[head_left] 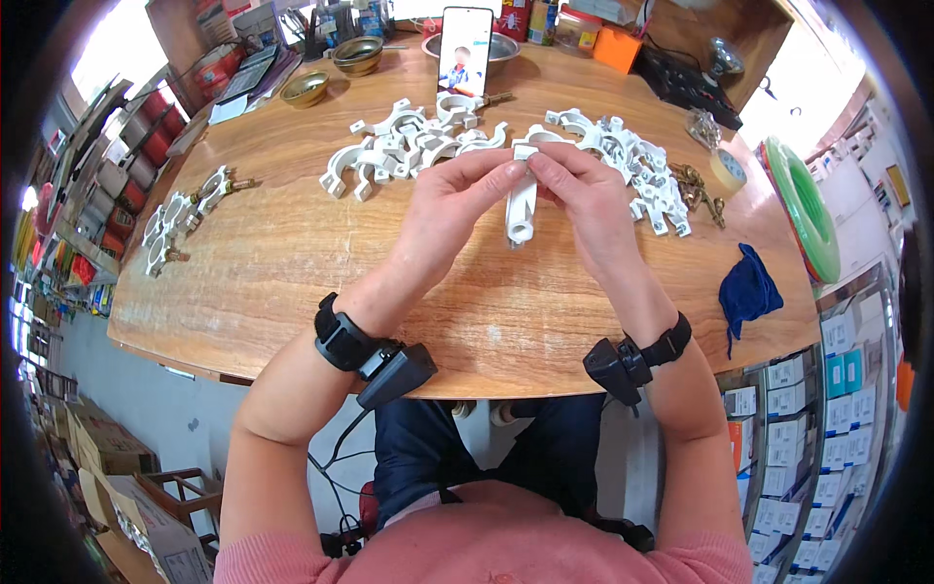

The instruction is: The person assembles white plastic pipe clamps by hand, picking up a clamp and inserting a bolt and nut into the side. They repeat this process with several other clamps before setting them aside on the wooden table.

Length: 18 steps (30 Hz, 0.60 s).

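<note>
Both hands meet above the middle of the table, closed around one white plastic pipe clamp [521, 200]. My left hand [455, 200] pinches its far end with the thumb on top. From the other side my right hand [588, 195] grips the same end, thumb beside the left thumb. The clamp's round open end points toward me. Just beyond the hands lie a heap of white curved clamp halves [409, 146] on the left and a heap of smaller white clamp pieces [632, 161] on the right. Brass screws [697, 191] lie beside the right heap.
Several joined white clamps with brass screws [178, 219] lie at the left. A phone [465, 51] stands upright at the back, near brass bowls [305, 90]. At the right are a tape roll [728, 169], a dark blue pouch [749, 290] and green coiled hose [803, 209].
</note>
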Tool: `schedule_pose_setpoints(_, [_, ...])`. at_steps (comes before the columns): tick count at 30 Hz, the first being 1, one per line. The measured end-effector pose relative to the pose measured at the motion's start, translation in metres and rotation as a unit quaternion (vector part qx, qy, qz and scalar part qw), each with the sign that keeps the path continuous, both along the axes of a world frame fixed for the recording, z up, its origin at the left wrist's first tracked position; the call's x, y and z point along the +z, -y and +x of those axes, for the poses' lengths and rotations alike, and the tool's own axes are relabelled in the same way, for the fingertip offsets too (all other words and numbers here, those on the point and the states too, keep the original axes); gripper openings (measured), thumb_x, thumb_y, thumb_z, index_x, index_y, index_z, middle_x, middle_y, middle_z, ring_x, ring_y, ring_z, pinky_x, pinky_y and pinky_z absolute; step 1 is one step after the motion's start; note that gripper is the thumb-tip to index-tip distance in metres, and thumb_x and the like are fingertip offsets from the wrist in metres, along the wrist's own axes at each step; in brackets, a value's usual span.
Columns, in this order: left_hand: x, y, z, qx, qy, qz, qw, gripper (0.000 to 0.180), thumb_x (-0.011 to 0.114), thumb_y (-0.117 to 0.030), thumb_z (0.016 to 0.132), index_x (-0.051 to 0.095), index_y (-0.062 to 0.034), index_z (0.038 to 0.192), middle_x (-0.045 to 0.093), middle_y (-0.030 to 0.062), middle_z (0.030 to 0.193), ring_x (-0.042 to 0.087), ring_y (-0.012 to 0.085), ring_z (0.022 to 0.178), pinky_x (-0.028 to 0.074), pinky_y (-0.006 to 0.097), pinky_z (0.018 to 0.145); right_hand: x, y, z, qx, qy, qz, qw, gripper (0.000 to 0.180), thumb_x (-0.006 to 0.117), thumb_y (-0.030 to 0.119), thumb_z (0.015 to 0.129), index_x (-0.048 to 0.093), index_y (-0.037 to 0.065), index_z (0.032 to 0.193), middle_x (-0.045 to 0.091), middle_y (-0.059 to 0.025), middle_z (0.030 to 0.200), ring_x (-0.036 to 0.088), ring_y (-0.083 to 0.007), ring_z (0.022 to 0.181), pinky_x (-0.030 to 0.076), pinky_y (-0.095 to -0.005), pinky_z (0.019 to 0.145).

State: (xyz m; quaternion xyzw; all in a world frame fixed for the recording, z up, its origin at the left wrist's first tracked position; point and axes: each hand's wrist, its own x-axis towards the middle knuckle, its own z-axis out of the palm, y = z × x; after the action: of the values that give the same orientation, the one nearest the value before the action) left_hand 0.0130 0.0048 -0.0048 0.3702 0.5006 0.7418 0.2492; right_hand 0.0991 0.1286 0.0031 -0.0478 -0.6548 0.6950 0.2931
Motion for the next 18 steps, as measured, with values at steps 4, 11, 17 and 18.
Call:
schedule_pose_setpoints(4, [0.002, 0.001, -0.006, -0.027, 0.101, -0.029, 0.994, 0.024, 0.058, -0.02, 0.082, 0.06, -0.0014, 0.098, 0.061, 0.0048, 0.09, 0.055, 0.0111, 0.083, 0.044, 0.026, 0.076, -0.003, 0.0, -0.002, -0.016, 0.023, 0.051, 0.998, 0.023, 0.062, 0.016, 0.078, 0.062, 0.0, 0.095, 0.061, -0.003, 0.081, 0.054, -0.0087, 0.075, 0.043, -0.0208, 0.067])
schedule_pose_setpoints(11, [0.004, 0.003, -0.016, -0.032, 0.14, -0.032, 0.989, 0.02, 0.057, -0.023, 0.082, 0.059, -0.0058, 0.091, 0.059, 0.0008, 0.084, 0.054, 0.0093, 0.079, 0.044, 0.028, 0.07, 0.015, -0.03, 0.0, -0.07, 0.072, 0.28, 0.955, 0.022, 0.06, 0.015, 0.079, 0.061, 0.002, 0.098, 0.062, -0.0038, 0.08, 0.056, -0.0095, 0.07, 0.047, -0.0212, 0.062])
schedule_pose_setpoints(17, [0.003, 0.005, -0.028, -0.002, 0.226, -0.035, 0.973, 0.025, 0.052, -0.02, 0.084, 0.052, -0.0025, 0.101, 0.058, 0.0078, 0.092, 0.058, 0.0205, 0.083, 0.049, 0.038, 0.073, -0.004, -0.048, -0.009, 0.078, 0.241, 0.524, 0.813, 0.023, 0.061, 0.012, 0.074, 0.061, -0.001, 0.093, 0.063, -0.0111, 0.079, 0.059, -0.0163, 0.069, 0.046, -0.0273, 0.064])
schedule_pose_setpoints(18, [0.003, 0.004, -0.026, -0.003, 0.225, -0.031, 0.974, 0.025, 0.052, -0.02, 0.084, 0.052, -0.0025, 0.101, 0.058, 0.0078, 0.092, 0.058, 0.0205, 0.083, 0.049, 0.038, 0.073, -0.006, -0.048, -0.011, 0.076, 0.24, 0.527, 0.812, 0.023, 0.061, 0.012, 0.074, 0.061, -0.001, 0.093, 0.063, -0.0111, 0.079, 0.059, -0.0163, 0.069, 0.046, -0.0273, 0.064])
